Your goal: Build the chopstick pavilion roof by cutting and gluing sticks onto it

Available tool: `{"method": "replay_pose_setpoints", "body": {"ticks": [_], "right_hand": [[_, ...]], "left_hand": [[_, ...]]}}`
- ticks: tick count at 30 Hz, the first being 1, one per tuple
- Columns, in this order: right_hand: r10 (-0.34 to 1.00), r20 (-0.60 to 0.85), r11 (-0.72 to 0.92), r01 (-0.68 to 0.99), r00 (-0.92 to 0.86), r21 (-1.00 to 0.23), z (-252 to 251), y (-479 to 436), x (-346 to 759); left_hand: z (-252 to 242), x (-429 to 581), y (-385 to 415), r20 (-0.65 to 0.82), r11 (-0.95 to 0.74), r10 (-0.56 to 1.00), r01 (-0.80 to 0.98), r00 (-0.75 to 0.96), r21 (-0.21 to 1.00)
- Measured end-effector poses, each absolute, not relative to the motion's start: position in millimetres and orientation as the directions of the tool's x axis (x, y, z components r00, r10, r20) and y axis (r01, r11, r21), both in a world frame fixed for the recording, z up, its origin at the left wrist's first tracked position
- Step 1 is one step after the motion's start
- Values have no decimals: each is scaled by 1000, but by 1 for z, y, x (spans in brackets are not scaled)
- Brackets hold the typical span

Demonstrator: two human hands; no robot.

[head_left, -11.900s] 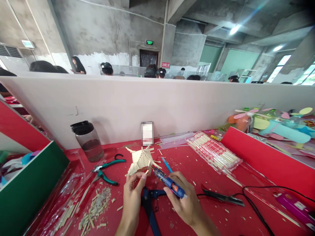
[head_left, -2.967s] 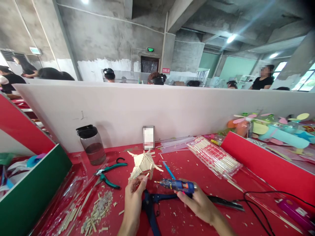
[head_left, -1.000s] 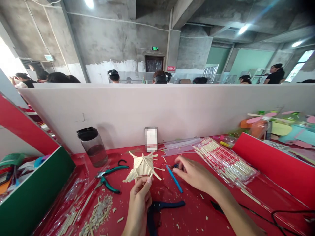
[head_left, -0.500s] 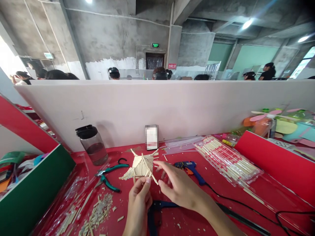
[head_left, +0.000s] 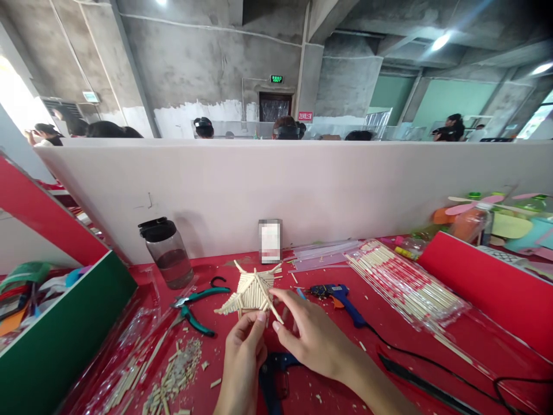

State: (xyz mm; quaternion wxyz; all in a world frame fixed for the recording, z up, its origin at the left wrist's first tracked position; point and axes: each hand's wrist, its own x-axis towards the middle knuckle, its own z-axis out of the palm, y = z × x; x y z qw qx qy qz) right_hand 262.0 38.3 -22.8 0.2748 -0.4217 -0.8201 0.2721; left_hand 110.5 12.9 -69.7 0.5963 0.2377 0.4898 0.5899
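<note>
A small model roof made of pale wooden sticks [head_left: 254, 291], with upturned corners, is held up above the red table. My left hand [head_left: 245, 346] pinches its lower front edge between thumb and fingers. My right hand [head_left: 305, 328] is beside its right corner, thumb and forefinger apart around the projecting corner stick; whether the fingertips touch it I cannot tell. Below my hands lies a dark blue tool [head_left: 271, 380], partly hidden by them. Green-handled pliers [head_left: 196, 323] lie open to the left.
A water bottle [head_left: 166, 253] and a phone-like card [head_left: 270, 242] stand by the white partition [head_left: 302, 190]. On the right lie a blue glue gun [head_left: 345, 302] with its cord and bagged sticks [head_left: 406, 282]. Stick scraps [head_left: 177, 369] litter the left front.
My right hand has come closer to the roof's right corner, its fingers now around the projecting stick. My left hand keeps its pinch. The whole view has shifted slightly.
</note>
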Motion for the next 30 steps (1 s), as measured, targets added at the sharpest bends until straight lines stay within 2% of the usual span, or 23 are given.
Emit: {"method": "replay_pose_setpoints", "body": {"ticks": [13,30], "right_hand": [[849,180,472,561,-496,-680,-21,39,262],[851,176,471,573,-494,-671,-16,35,258]], "left_hand": [[-71,115,12,-301,164,930,-499,-208,851],[-89,115,17,-326,196,934,-556,-145,808]]}}
